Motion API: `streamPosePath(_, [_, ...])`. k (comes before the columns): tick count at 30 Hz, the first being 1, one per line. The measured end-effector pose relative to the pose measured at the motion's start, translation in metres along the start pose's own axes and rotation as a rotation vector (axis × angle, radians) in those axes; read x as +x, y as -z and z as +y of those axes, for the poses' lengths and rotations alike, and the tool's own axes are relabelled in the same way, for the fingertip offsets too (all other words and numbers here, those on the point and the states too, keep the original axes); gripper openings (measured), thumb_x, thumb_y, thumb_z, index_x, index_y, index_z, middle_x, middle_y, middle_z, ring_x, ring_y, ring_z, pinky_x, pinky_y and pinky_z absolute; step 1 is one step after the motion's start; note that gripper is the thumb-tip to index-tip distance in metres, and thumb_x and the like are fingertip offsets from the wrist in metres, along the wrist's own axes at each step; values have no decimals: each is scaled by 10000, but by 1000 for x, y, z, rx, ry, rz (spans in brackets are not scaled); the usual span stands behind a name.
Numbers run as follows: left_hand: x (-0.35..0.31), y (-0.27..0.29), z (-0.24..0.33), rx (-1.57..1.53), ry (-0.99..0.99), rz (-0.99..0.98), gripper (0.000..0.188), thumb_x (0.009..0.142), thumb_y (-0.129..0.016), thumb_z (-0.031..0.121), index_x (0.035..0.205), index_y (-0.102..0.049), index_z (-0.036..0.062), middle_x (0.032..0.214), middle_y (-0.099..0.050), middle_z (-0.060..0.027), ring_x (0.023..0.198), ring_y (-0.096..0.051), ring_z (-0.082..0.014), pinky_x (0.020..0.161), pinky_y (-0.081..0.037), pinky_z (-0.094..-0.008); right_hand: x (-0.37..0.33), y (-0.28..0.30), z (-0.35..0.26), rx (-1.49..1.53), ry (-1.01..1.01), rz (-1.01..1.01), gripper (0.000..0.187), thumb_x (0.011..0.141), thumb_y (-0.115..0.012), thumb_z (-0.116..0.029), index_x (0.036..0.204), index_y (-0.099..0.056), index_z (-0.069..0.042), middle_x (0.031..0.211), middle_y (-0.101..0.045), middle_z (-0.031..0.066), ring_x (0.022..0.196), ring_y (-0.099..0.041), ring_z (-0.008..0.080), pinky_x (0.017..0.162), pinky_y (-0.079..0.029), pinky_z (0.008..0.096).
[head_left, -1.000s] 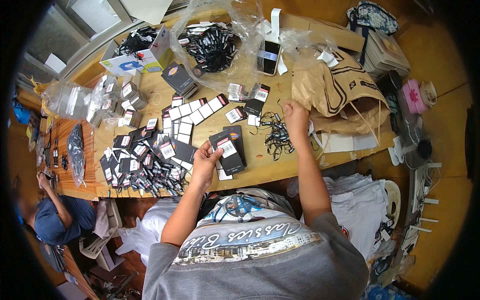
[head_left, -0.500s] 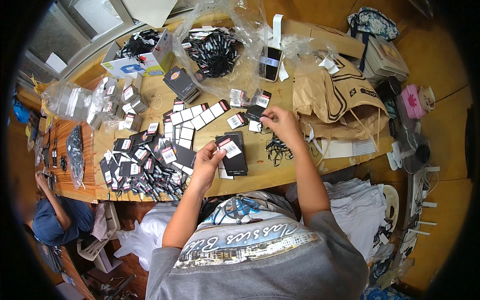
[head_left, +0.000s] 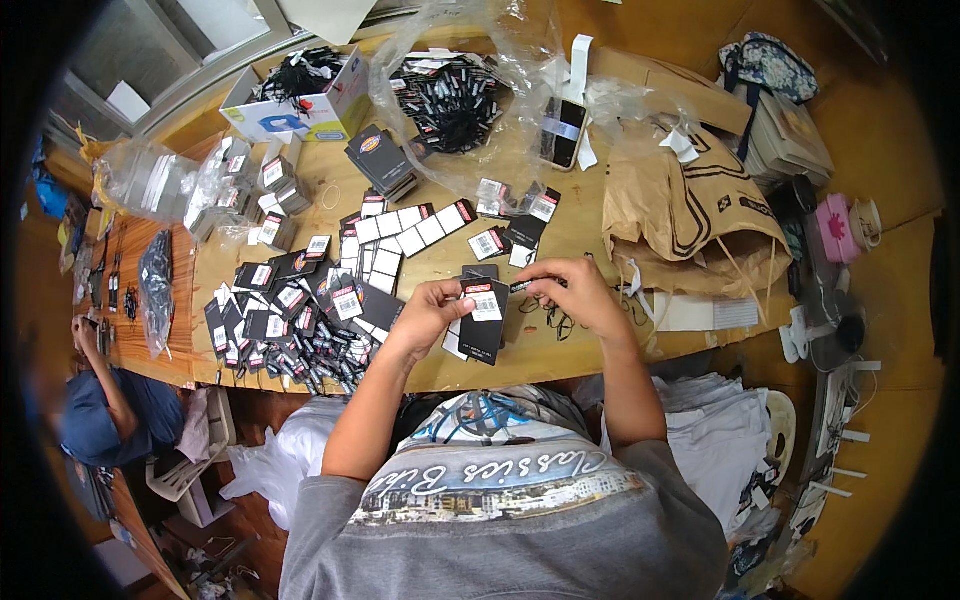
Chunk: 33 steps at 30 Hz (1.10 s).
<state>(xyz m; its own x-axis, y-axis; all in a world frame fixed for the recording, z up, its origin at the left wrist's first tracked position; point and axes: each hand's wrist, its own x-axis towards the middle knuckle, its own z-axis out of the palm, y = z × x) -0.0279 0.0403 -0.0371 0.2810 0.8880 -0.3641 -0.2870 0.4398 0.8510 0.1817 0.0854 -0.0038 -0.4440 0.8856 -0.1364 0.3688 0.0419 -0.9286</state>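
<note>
My left hand [head_left: 428, 312] grips a black hang tag with a white sticker [head_left: 484, 318], held over the near edge of the wooden table [head_left: 560, 240]. My right hand [head_left: 572, 290] pinches a small dark piece at the tag's top right, with thin black loops [head_left: 556, 322] lying just under it. A small stack of black tags sits beneath the held one. A big heap of finished black tags [head_left: 290, 320] lies to my left.
A row of tags [head_left: 410, 228] lies mid-table. Farther back are a clear bag of black strings [head_left: 450, 100], a phone [head_left: 562, 132], a white box [head_left: 290, 100] and a brown paper bag [head_left: 690, 200]. Another person [head_left: 100, 400] sits at the left.
My right hand came back from the loops on the table to the top of the tag. My left hand lifted the tag slightly toward the middle.
</note>
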Motion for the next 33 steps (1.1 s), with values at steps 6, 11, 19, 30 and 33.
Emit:
streamPosePath(6, [-11, 21, 10, -116, -97, 83, 164, 772, -542, 17, 917, -557, -57, 841, -603, -90, 740, -554, -112, 696, -433, -217, 1, 20, 14, -215, 93, 186, 123, 711, -577, -54, 816, -629, -13, 647, -615, 68, 551, -556, 110, 553, -436, 229])
streamPosePath(11, [-13, 33, -1, -145, -108, 154, 163, 771, -545, 21, 912, -556, -60, 830, -604, -90, 718, -557, -109, 671, -439, -213, 0, 39, 23, -411, 106, 352, 70, 643, -656, -72, 688, -618, -35, 650, -590, 38, 573, -520, 128, 567, -414, 248])
streamPosePath(19, [-6, 21, -19, -174, -24, 121, 127, 786, -531, 29, 884, -552, -49, 829, -595, -68, 730, -547, -95, 686, -438, -211, 10, 7, 12, 1336, 257, 68, 114, 746, -614, -133, 799, -523, -92, 770, -523, 4, 790, -502, 148, 782, -375, 309])
streamPosePath(30, [-14, 11, 2, -348, -207, 173, 254, 844, -416, 80, 1078, -390, -14, 1025, -531, -148, 936, -543, -212, 815, -452, -316, 16, -49, -11, 598, 115, 155, 109, 765, -546, 18, 867, -582, 29, 760, -596, 99, 628, -568, 123, 587, -470, 212])
streamPosePath(33, [-9, 4, -6, -92, -338, 348, 284, 803, -489, 31, 1066, -392, -13, 990, -544, -123, 881, -541, -147, 747, -453, -258, 15, -64, -17, 572, 87, 178, 132, 753, -553, 37, 880, -585, 51, 779, -605, 104, 660, -582, 123, 618, -481, 210])
